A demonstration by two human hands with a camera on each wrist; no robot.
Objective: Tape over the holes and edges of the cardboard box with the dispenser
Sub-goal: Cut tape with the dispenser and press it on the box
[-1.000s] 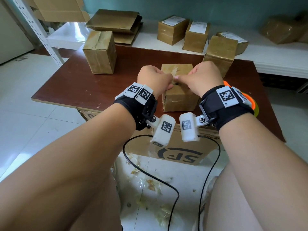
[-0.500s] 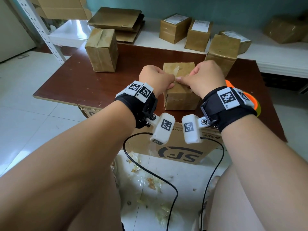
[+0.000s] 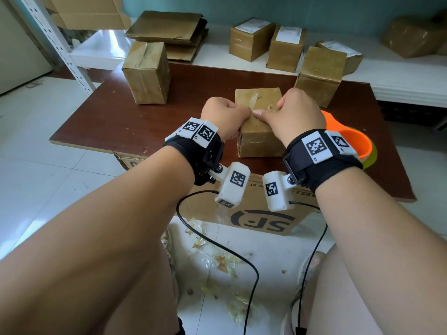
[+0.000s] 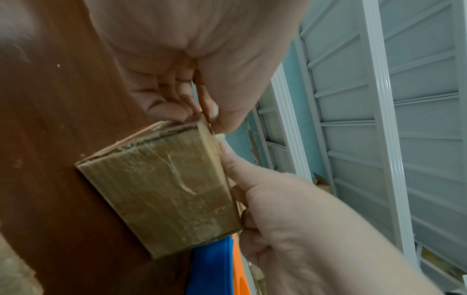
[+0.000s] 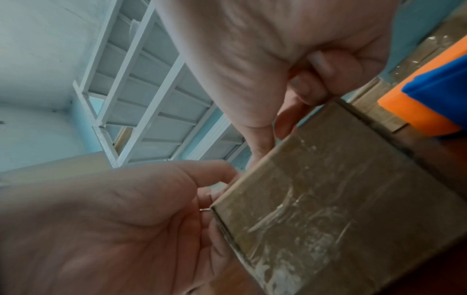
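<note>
A small cardboard box wrapped in wrinkled clear tape stands on the brown table. My left hand is curled over the box's top left edge, with the fingers and thumb pinching that edge. My right hand sits on the top right. Its fingers are curled on the top edge and its thumb lies flat, pointing left towards the other hand. The orange and blue tape dispenser lies on the table to the right of the box, partly hidden behind my right wrist.
Two taped boxes stand on the table, one at the back left and one at the back right. More parcels and flattened cardboard lie on the white shelf behind. A large carton sits under the table's near edge, with tape scraps on the floor.
Both hands stay on the box top. The right thumb now lies stretched flat along the near top edge towards the left hand.
</note>
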